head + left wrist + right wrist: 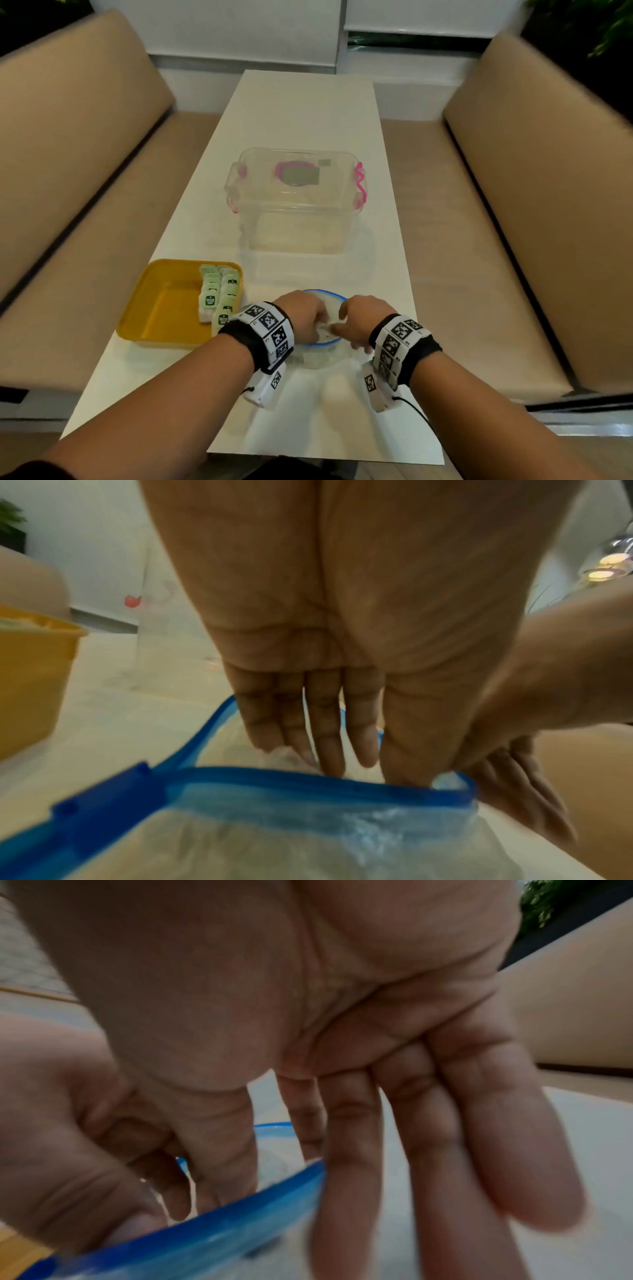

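A clear zip bag [318, 359] with a blue zipper rim [274, 780] stands open on the white table [308, 120], close in front of me. My left hand [342, 761] reaches into its mouth from the left, with straight fingers and the thumb behind the near rim. My right hand [291, 1183] holds the rim [205, 1240] at the right: the thumb is inside and the long fingers [349, 1204] lie outside. In the head view both hands [305, 315] [359, 318] meet over the bag. What lies inside the bag is hidden.
A yellow tray [144, 291] with several green-and-white sachets [219, 298] sits left of the bag. A clear lidded box [298, 202] with pink latches stands farther back at the table's centre. Tan benches [85, 171] flank the table.
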